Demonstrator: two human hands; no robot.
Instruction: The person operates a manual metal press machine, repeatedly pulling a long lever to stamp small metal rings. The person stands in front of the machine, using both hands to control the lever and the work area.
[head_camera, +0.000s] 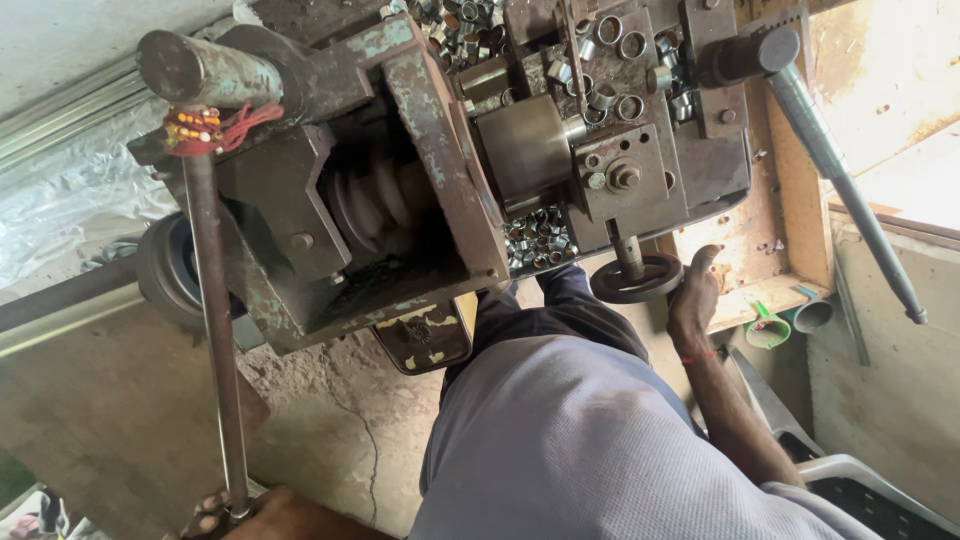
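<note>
My left hand (212, 512) is at the bottom left, its fingers wrapped around the lower end of a long steel lever (213, 330). The lever rises to a worn green-painted machine (420, 110), with red thread (215, 127) tied near its top. My right hand (695, 295) grips the right rim of a small black handwheel (635, 281) under the machine's front, thumb pointing up. Several small shiny metal rings (538, 236) lie in a tray beside a brass-coloured cylinder (522, 148). More rings (610, 60) are piled on top of the machine.
A second long grey lever with a black knob (838, 175) slants down at the right. A wooden bench frame (800, 190) stands behind the handwheel, with a green cone (767, 328) and a pipe end (812, 315) below it. A white plastic chair (870, 490) is at the lower right. Crumpled plastic sheet (70, 195) lies at the left.
</note>
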